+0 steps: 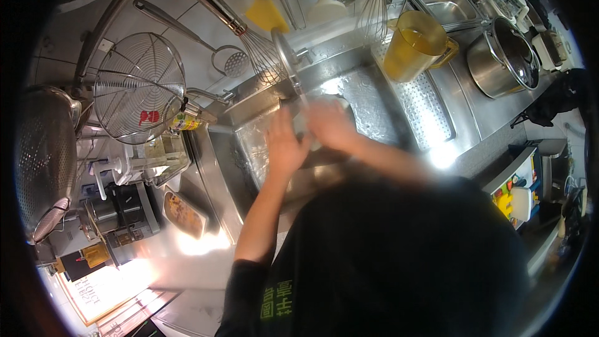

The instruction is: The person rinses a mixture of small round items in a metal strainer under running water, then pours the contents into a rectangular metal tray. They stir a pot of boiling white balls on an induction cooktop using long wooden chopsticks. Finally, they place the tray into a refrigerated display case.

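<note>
My left hand [286, 147] is over a stainless steel sink [379, 103], fingers straight and thumb apart. To its right, my right hand [330, 124] is blurred and bent over a pale object [345, 103] mostly covered by the hand. What that object is, and whether my right fingers grip it, I cannot tell. A metal faucet [291, 68] reaches over the sink from the back wall, and a thin stream of water [304, 99] falls from it beside my right hand. The left hand's palm is hidden.
Right of the sink, an amber plastic jug [414, 49] stands by a perforated metal tray [428, 110], with a lidded steel pot [498, 58] beyond. Whisks [255, 49] and a wire skimmer [140, 86] hang at the back and left. A rectangular container [185, 213] sits left of the sink.
</note>
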Tool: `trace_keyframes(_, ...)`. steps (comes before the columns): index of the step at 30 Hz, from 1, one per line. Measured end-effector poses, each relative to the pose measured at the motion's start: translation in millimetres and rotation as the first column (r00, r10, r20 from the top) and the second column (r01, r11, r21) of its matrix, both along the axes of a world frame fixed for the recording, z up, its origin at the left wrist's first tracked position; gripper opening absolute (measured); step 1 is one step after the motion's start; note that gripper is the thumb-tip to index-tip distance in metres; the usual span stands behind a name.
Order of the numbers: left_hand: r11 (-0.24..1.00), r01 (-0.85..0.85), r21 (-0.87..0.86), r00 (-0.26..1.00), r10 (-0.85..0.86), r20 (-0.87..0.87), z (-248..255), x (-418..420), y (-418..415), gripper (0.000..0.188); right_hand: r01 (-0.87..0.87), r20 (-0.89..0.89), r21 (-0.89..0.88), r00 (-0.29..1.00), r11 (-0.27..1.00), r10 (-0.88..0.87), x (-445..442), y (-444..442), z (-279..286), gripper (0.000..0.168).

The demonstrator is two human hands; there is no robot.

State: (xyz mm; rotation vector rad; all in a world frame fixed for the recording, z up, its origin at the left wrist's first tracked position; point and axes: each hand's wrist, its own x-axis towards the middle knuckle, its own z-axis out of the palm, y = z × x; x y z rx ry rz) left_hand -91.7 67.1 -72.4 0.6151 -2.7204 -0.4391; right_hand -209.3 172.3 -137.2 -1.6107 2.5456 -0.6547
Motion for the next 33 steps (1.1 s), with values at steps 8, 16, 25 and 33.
trace_keyframes(8,0.838,0.484,-0.253,0.807,-0.316,0.498,-7,-56,-11,0.065,0.144,0.049,-0.276,0.989,0.950,-0.136,-44,-1,-41,0.011)
trace_keyframes(16,0.903,0.360,-0.235,0.744,-0.126,0.656,-18,-87,-3,0.082,0.042,0.138,-0.079,0.990,0.996,-0.031,-31,-31,26,0.042)
trace_keyframes(25,0.921,0.321,-0.223,0.835,-0.164,0.526,-11,-86,-4,0.077,0.000,0.292,0.123,0.956,0.992,-0.036,-46,-43,66,0.056)
trace_keyframes(33,0.930,0.327,-0.170,0.823,-0.192,0.534,-22,-88,7,0.064,0.034,0.188,0.185,0.980,0.982,-0.070,-17,-25,74,0.050)
